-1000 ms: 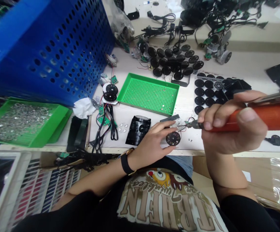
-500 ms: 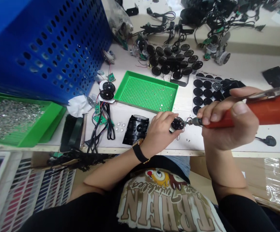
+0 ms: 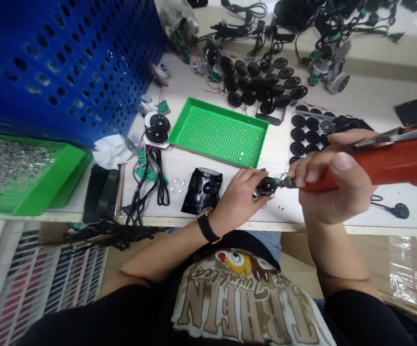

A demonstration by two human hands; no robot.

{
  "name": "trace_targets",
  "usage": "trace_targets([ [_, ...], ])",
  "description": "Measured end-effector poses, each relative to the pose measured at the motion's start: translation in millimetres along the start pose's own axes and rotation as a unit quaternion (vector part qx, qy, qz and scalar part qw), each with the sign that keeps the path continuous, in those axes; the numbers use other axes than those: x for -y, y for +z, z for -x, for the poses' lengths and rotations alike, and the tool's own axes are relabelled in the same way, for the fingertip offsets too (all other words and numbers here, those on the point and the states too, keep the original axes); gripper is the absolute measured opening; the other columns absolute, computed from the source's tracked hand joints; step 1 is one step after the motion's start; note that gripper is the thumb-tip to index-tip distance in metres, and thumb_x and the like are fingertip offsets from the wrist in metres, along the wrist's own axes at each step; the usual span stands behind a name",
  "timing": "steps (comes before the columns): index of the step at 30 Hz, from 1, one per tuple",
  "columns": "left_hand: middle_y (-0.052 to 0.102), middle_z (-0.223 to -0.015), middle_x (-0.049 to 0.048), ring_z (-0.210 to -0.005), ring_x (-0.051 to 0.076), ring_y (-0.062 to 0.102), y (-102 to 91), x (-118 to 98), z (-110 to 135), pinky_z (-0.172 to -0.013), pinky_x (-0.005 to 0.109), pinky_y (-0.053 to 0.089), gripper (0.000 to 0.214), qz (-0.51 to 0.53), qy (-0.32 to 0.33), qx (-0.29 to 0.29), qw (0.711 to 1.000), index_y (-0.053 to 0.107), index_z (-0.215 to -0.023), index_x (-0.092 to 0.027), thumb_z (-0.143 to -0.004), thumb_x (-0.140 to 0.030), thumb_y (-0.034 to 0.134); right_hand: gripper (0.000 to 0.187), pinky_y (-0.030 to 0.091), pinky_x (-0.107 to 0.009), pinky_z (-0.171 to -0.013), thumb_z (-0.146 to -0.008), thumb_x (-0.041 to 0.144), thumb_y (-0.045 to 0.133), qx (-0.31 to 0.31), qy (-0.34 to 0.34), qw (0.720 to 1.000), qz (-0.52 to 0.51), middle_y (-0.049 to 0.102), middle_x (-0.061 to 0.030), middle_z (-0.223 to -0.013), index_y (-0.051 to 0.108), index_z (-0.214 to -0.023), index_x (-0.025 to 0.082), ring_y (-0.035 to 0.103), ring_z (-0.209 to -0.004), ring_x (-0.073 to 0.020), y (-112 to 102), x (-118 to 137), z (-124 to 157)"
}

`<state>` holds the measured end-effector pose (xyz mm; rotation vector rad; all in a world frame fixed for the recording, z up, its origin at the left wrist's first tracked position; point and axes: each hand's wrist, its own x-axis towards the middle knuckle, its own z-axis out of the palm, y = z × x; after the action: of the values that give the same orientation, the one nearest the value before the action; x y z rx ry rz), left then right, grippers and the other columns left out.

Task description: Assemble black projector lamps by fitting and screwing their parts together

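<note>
Near the table's front edge, my left hand (image 3: 240, 193) is closed around a round black disc-shaped part (image 3: 267, 186), thumb and fingers at its rim. My right hand (image 3: 334, 185) grips an orange electric screwdriver (image 3: 392, 161), held nearly level. Its tip points left at the disc's face; whether it touches a screw is too small to tell. Left of my left hand lies a black plastic housing (image 3: 204, 190). Behind the hands sits a shallow green tray (image 3: 212, 132) with a few small screws in it.
A tall blue perforated crate (image 3: 86, 62) stands at left, beside a green bin (image 3: 24, 192) full of small metal parts. Rows of black discs (image 3: 305, 135) lie at right, more discs (image 3: 253, 69) behind the tray. Black cables (image 3: 161, 180) with green circuit boards lie left of the housing.
The view has shifted slightly. The disc in my left hand has tilted a little, and my right hand with the screwdriver has moved slightly left. Both hands keep their holds.
</note>
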<state>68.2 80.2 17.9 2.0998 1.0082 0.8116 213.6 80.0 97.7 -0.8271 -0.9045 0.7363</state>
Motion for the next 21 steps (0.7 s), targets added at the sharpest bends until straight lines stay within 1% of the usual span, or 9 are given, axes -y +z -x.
trace_targets([
  [2,0.069,-0.124,0.0096,-0.121,0.027,0.063,0.7,1,2,-0.105,0.049,0.054,0.048,0.004,0.007,-0.008,1.0,0.062,-0.131,-0.021,-0.086,-0.021,0.081,0.01,0.043,-0.03,-0.04,-0.077,0.03,0.071,-0.009,-0.002,1.0,0.003,0.052,0.0095,-0.046,0.07,-0.087,0.027,0.042,-0.033,-0.0111,1,2,2],
  [5,0.069,-0.124,0.0107,-0.12,0.027,0.063,1.9,3,3,-0.105,0.048,0.054,0.048,0.006,0.02,-0.014,1.0,0.061,-0.131,-0.018,-0.087,-0.022,0.08,0.012,0.043,-0.03,-0.041,-0.078,0.031,0.073,-0.009,-0.008,1.0,0.013,0.053,0.0091,-0.046,0.07,-0.088,0.027,0.043,-0.033,-0.0117,2,4,4],
  [7,0.069,-0.124,0.0104,-0.12,0.027,0.062,2.4,3,3,-0.105,0.047,0.054,0.047,0.011,0.022,-0.01,1.0,0.061,-0.131,-0.018,-0.087,-0.021,0.079,0.012,0.043,-0.031,-0.04,-0.079,0.033,0.075,-0.008,-0.019,1.0,0.019,0.052,0.0089,-0.047,0.071,-0.089,0.028,0.042,-0.033,-0.0118,2,3,6],
  [10,0.068,-0.124,0.0088,-0.121,0.026,0.062,2.3,2,2,-0.106,0.047,0.053,0.044,0.019,0.015,0.001,1.0,0.062,-0.129,-0.02,-0.088,-0.02,0.078,0.01,0.042,-0.03,-0.038,-0.081,0.031,0.074,-0.009,-0.041,0.999,0.018,0.053,0.0094,-0.047,0.071,-0.089,0.027,0.04,-0.033,-0.0108,0,0,8],
  [12,0.067,-0.124,0.0088,-0.121,0.027,0.061,1.6,2,1,-0.106,0.048,0.053,0.042,0.02,0.011,0.009,1.0,0.062,-0.128,-0.021,-0.089,-0.021,0.077,0.01,0.043,-0.029,-0.039,-0.081,0.027,0.074,-0.005,-0.047,0.999,0.004,0.054,0.0091,-0.048,0.072,-0.091,0.025,0.043,-0.034,-0.0108,-1,-1,9],
  [14,0.067,-0.124,0.0095,-0.121,0.027,0.061,0.9,1,1,-0.106,0.048,0.052,0.042,0.012,0.011,0.016,1.0,0.062,-0.13,-0.02,-0.09,-0.023,0.075,0.011,0.044,-0.028,-0.04,-0.082,0.024,0.071,0.012,-0.046,0.999,-0.012,0.057,0.008,-0.05,0.074,-0.092,0.023,0.047,-0.036,-0.0116,-2,-1,10],
  [18,0.066,-0.126,0.0115,-0.121,0.029,0.06,0.3,1,1,-0.106,0.047,0.052,0.044,-0.02,0.017,0.023,0.999,0.06,-0.134,-0.017,-0.092,-0.023,0.072,0.016,0.053,-0.029,-0.046,-0.084,0.022,0.067,0.037,-0.049,0.998,-0.028,0.059,0.0069,-0.052,0.076,-0.097,0.022,0.052,-0.039,-0.0117,-6,2,13],
  [20,0.067,-0.127,0.0129,-0.12,0.029,0.06,0.4,0,1,-0.106,0.047,0.052,0.046,-0.031,0.019,0.024,0.999,0.059,-0.135,-0.013,-0.091,-0.021,0.071,0.01,0.055,-0.029,-0.05,-0.084,0.022,0.066,0.036,-0.051,0.998,-0.025,0.056,0.0063,-0.052,0.076,-0.086,0.021,0.053,-0.041,-0.0108,-7,2,15],
  [21,0.067,-0.127,0.0135,-0.12,0.029,0.06,0.5,0,1,-0.106,0.047,0.052,0.047,-0.035,0.02,0.025,0.999,0.059,-0.135,-0.012,-0.091,-0.02,0.071,0.01,0.056,-0.029,-0.052,-0.085,0.023,0.065,0.037,-0.051,0.998,-0.023,0.055,0.0059,-0.052,0.074,-0.08,0.02,0.053,-0.042,-0.0105,-8,2,16],
])
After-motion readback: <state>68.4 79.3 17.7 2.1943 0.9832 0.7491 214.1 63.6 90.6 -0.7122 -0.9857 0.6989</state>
